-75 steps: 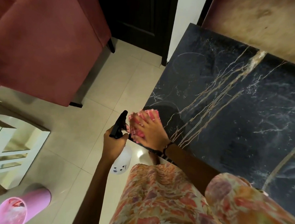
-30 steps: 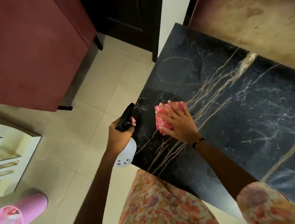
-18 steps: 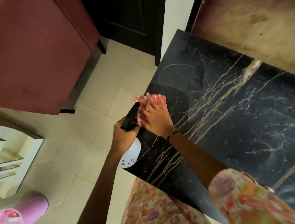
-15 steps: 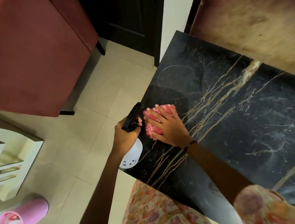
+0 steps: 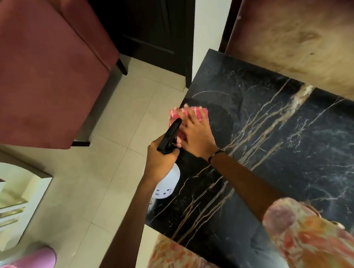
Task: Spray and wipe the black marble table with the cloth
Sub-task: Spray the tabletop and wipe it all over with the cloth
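At the tabletop's [image 5: 276, 150] left edge, mid-wipe. Right hand [image 5: 196, 134] spread flat, fingers splayed, pressing a pink cloth [image 5: 195, 112] onto the black marble, the cloth partly overhanging the edge toward the tiled floor [image 5: 109, 171]. Left hand [image 5: 160, 159] closed round the neck of a spray bottle [image 5: 166, 186], black trigger head [image 5: 170, 137] pointing to about 1 o'clock, nozzle just beside the cloth and possibly touching it; hard to tell through motion blur. White bottle body hanging below the fist, over the tabletop's near-left edge. Cloth at 12 o'clock from the right palm, bunched under the fingertips, its long axis running roughly 9 to 3 across the edge. Right hand the nearer one to the unwiped marble, which stretches away toward 3 and 4 o'clock, gold veins running through it. Faint arc marks on the surface at 12 o'clock from the cloth, perhaps drying streaks. Likely stage: wiping under way at one corner, most of the tabletop not yet covered. Next stroke probably calling for a drag back toward 3 o'clock, keeping the cloth from slipping off the edge. Red chair [image 5: 43, 67] standing well apart at 10 o'clock.
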Tool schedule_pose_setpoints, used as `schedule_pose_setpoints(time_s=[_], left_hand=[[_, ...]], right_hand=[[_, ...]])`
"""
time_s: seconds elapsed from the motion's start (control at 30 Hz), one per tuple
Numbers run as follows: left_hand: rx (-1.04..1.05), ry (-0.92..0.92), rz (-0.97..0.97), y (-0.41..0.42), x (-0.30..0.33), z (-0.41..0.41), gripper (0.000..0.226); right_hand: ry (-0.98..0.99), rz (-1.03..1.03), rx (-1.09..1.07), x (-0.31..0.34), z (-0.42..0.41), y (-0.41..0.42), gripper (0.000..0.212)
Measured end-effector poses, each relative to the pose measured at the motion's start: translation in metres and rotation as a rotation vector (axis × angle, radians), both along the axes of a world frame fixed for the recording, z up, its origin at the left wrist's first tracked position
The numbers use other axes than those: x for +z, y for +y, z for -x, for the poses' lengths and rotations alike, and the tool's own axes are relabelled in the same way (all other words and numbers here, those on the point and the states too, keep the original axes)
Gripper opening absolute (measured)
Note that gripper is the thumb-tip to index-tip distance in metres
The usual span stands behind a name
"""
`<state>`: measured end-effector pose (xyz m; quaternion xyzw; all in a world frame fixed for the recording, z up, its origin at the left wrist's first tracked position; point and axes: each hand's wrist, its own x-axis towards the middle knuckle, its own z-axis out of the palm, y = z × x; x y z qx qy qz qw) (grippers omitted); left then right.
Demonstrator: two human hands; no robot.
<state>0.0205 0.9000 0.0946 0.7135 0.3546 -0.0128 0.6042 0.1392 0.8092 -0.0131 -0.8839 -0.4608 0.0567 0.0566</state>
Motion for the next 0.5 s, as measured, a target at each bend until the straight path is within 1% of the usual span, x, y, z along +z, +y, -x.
schedule_pose_setpoints(time_s=[0.07, 0.13, 0.17, 0.23, 0.33, 0.43, 0.5], left_hand=[[0.004, -0.004, 0.012, -0.002, 0.000, -0.006, 0.036], [-0.009, -0.014, 0.025, -0.002, -0.001, -0.010, 0.032], [-0.016, -0.020, 0.026, -0.002, -0.002, -0.013, 0.031], [-0.025, -0.032, 0.030, -0.002, -0.005, -0.019, 0.033], [-0.041, -0.053, 0.019, -0.003, -0.006, -0.027, 0.034], [-0.048, -0.066, 0.012, -0.004, -0.007, -0.036, 0.036], [-0.051, -0.079, -0.002, -0.003, -0.006, -0.044, 0.033]], right_hand=[[-0.027, -0.041, 0.138, -0.005, 0.009, -0.030, 0.057], [-0.063, -0.018, 0.189, -0.011, -0.002, -0.068, 0.060], [-0.070, -0.002, 0.150, -0.013, -0.016, -0.083, 0.062], [-0.068, 0.036, -0.011, -0.012, -0.049, -0.098, 0.063], [-0.046, 0.070, -0.218, -0.006, -0.091, -0.077, 0.065], [-0.048, 0.071, -0.299, -0.003, -0.104, -0.028, 0.064], [-0.062, 0.082, -0.268, -0.004, -0.096, -0.002, 0.065]])
